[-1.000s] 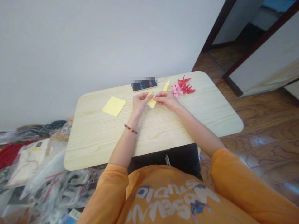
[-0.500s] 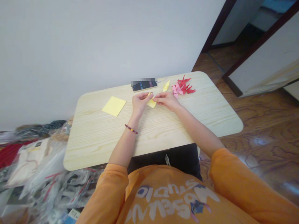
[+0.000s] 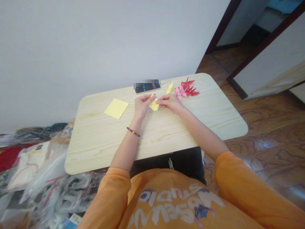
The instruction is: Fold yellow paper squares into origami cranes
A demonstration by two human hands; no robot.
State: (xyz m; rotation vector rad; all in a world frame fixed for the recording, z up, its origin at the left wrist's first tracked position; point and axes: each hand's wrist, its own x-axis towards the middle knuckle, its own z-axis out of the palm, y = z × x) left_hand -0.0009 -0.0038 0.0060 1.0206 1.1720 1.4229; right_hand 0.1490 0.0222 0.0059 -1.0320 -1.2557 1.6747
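Observation:
Both my hands meet over the middle of the light wooden table. My left hand pinches one side of a small folded yellow paper, and my right hand pinches the other side. The paper is held just above the tabletop between my fingertips. A beaded bracelet sits on my left wrist.
A flat yellow paper square lies to the left. A dark phone lies at the table's far edge. A small folded yellow piece, pink folded shapes and red ones lie at the back right. Plastic bags crowd the floor on the left.
My fingers have shifted slightly on the yellow paper. Nothing else has moved.

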